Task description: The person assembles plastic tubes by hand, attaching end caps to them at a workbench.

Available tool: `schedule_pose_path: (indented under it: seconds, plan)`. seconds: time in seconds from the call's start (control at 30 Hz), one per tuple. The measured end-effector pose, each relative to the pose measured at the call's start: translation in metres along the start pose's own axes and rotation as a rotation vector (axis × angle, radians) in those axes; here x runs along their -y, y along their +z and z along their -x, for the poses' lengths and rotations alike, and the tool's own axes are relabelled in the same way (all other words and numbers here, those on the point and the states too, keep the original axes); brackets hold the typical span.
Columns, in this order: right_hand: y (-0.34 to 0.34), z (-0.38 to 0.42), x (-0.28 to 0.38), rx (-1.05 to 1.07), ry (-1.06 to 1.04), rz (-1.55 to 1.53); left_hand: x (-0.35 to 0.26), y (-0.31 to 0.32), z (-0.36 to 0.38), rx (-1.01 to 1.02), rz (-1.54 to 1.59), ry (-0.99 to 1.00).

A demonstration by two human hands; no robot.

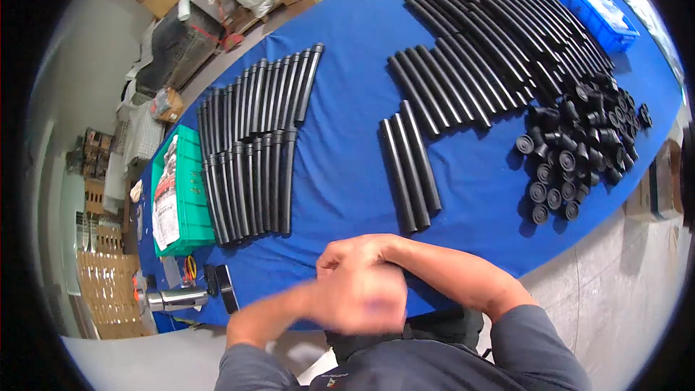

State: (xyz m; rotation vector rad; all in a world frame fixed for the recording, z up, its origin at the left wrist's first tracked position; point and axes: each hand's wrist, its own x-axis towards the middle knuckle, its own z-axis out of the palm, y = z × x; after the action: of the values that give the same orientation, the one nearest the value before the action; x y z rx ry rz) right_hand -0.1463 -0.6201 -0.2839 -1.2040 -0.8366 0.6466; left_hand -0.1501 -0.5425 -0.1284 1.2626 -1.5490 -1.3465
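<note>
My left hand (pixel 362 298) is smeared by motion in front of my body at the table's near edge. It overlaps my right hand (pixel 352 252), which lies just beyond it with its fingers curled in. Whatever the two hands may hold is hidden. Closest to them on the table are three plain black tubes (pixel 411 174), lying side by side. To the left, two rows of black tubes with collared ends (pixel 250 145) lie side by side. A heap of black ribbed end caps (pixel 572 152) sits on the right.
Many more black tubes (pixel 499 36) cover the far right of the blue tablecloth (pixel 347 101). A blue bin (pixel 588 6) stands at the far right corner. A green bin (pixel 190 195), scissors (pixel 190 268) and a silver cylinder (pixel 177 299) are along the left edge.
</note>
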Motion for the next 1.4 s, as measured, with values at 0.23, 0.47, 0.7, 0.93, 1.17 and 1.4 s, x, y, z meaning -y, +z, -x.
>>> schedule_pose_path:
  seconds: [0.23,0.47,0.7,0.93,1.17,1.4]
  plan:
    - [0.012,0.001,0.026,-0.115,0.216,-0.281,-0.037,0.127,0.065,-0.091,0.553,-0.138]
    - [0.013,0.000,0.026,-0.122,0.207,-0.305,-0.056,0.104,0.076,-0.014,0.467,-0.204]
    - [0.012,0.000,0.021,-0.121,0.173,-0.305,-0.068,0.038,0.013,0.629,0.399,0.008]
    - [0.011,0.014,0.018,-0.229,0.076,-0.165,0.018,-0.013,-0.214,-0.471,-0.644,0.139]
    - [0.016,0.018,0.016,-0.219,0.055,-0.264,0.094,-0.019,-0.303,-0.628,-0.897,-0.029]
    - [0.010,0.025,0.026,-0.201,0.101,-0.322,0.047,-0.033,-0.214,-0.663,-0.765,0.031]
